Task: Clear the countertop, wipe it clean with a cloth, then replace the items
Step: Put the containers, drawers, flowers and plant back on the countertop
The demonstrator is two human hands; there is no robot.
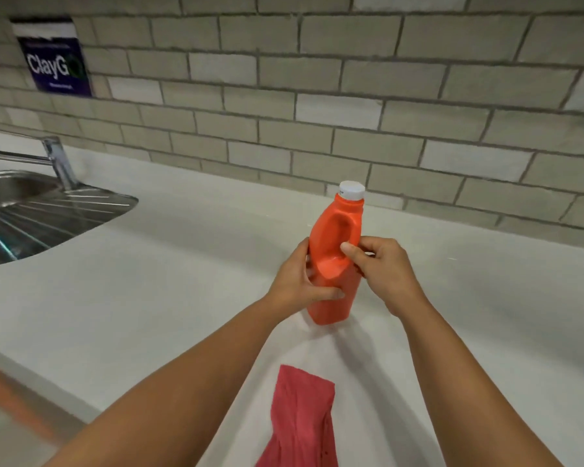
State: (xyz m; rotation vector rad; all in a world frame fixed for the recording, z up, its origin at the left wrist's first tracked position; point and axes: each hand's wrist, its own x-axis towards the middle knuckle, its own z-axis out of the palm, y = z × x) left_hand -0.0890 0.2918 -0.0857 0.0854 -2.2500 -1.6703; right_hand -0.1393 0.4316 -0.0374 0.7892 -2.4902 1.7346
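An orange plastic bottle (334,237) with a white cap stands upright on the white countertop (169,271), in the middle of the view. My left hand (302,281) grips its lower body from the left, thumb across the front. From the right, my right hand (383,267) holds the bottle at the handle recess, thumb on the handle. A red cloth (300,419) lies crumpled on the counter near the front edge, between my forearms.
A steel sink (31,214) with a drainboard and a tap (59,163) sits at the left. A tiled wall (351,112) runs along the back, with a dark sign (53,57) at upper left. The counter's front edge and floor show at lower left.
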